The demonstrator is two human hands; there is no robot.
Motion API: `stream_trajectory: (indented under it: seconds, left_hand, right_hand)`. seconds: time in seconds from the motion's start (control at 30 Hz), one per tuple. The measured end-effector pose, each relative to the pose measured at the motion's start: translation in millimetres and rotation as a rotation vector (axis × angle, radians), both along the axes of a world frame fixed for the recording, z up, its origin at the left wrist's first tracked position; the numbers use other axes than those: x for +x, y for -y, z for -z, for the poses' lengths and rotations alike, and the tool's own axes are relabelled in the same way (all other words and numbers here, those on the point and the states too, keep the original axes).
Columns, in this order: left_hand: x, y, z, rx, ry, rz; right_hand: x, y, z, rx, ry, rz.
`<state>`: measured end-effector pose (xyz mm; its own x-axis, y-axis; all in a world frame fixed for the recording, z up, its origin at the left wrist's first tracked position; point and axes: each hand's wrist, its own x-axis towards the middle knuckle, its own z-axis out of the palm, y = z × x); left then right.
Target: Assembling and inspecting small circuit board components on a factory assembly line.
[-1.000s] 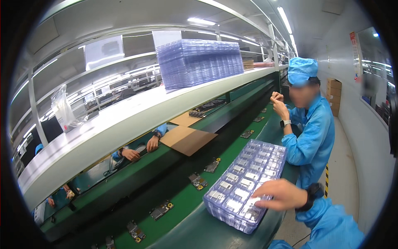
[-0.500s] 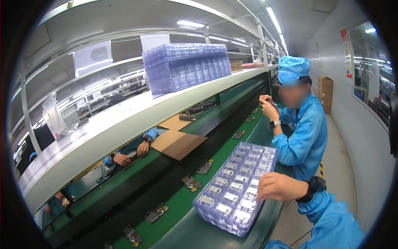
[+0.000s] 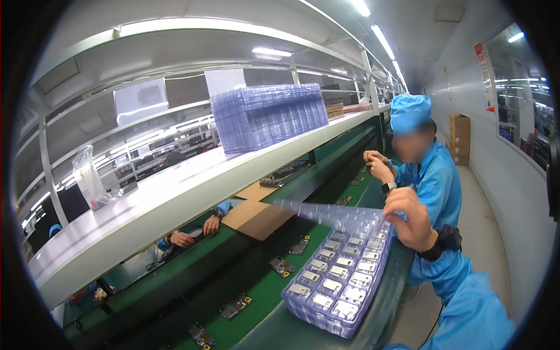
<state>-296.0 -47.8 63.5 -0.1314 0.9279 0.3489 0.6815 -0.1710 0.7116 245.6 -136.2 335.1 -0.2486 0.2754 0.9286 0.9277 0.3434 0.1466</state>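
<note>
On the smooth green ledge (image 3: pixel 274 329), beside its belt-side edge, sits an oblong stack (image 3: pixel 315 319) of clear, violet-tinted plastic trays with rounded corners and thin, rippled walls. Its top is moulded into a grid of squarish pockets, holding flat, shiny, silvery pieces (image 3: pixel 333 284). Over the stack's far end tilts a clear plastic sheet (image 3: pixel 332 214), thin, ridged and blurred, reaching past the ledge toward the belt (image 3: pixel 262 286); whether it touches the trays cannot be told. The right hand (image 3: pixel 410 219), fingers bent, grasps the sheet's right end. The left hand is out of sight, its state unknown.

Along the flat belt lie dark, stepped circuit boards (image 3: pixel 283 267), with small yellow rings at their corners. Matte brown cardboard (image 3: pixel 256 219) lies beyond the belt's far edge. Above, the glossy white shelf (image 3: pixel 169 181) carries a tall, ribbed block of clear trays (image 3: pixel 271 119) and, toward its left end, a crumpled clear bag (image 3: pixel 90 178). A co-worker (image 3: pixel 434 186) in creased blue cloth stands near the ledge's far end.
</note>
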Motion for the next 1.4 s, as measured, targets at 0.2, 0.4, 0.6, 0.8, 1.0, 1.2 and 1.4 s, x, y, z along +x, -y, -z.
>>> stream_trajectory:
  seconds: [0.2,0.4,0.6,0.8,1.0,1.2,1.4]
  left_hand:
    - [2.8,5.2,-9.9,0.052,-0.009,0.022]
    - [-2.4,-3.0,2.3,0.092,0.044,0.037]
    - [-5.3,-0.2,-2.6,0.101,0.041,0.038]
    - [-0.8,-5.5,7.8,0.004,0.033,0.022]
    - [-4.3,-29.6,56.2,0.129,-0.043,-0.018]
    - [-1.2,-70.3,172.5,0.159,-0.505,-0.537]
    - [-19.2,-5.7,50.2,0.067,0.194,-0.067]
  right_hand:
    - [-1.9,27.3,-38.8,0.092,-0.109,0.034]
    - [-9.9,77.8,-80.7,0.142,-0.221,-0.050]
    - [-53.8,137.8,-158.9,0.148,-0.093,-0.021]
    - [-95.1,150.6,-253.2,0.146,0.136,0.185]
    - [-72.6,101.9,-256.1,0.224,0.090,0.127]
    - [-45.6,13.7,-248.7,0.338,0.305,0.108]
    - [-4.0,-96.5,-224.6,0.515,0.254,0.172]
